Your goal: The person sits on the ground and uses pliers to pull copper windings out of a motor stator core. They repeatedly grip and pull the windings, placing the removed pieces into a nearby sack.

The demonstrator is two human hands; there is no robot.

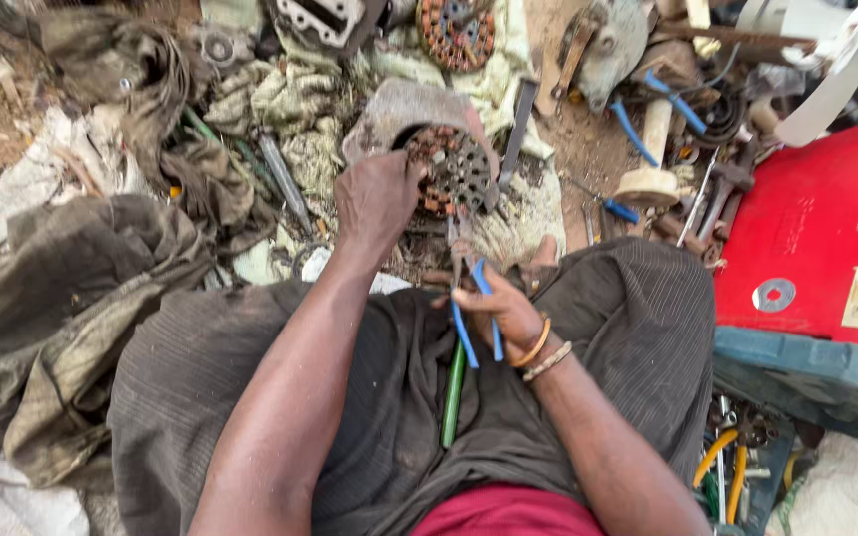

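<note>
Left hand (377, 199) clamped on rim of motor stator (449, 169), steadying it on ground ahead of knees; stator round, rusty, copper windings showing in slots, grey housing behind it. Right hand (500, 313) grasping blue-handled pliers (471, 298), nose pointing up toward stator's lower edge; contact with windings cannot be told. Two bangles on right wrist. Green-handled tool (453, 397) lying in lap on dark skirt. Second stator (456, 35) farther back among rags. Red toolbox (816, 228) just right of knee
</note>
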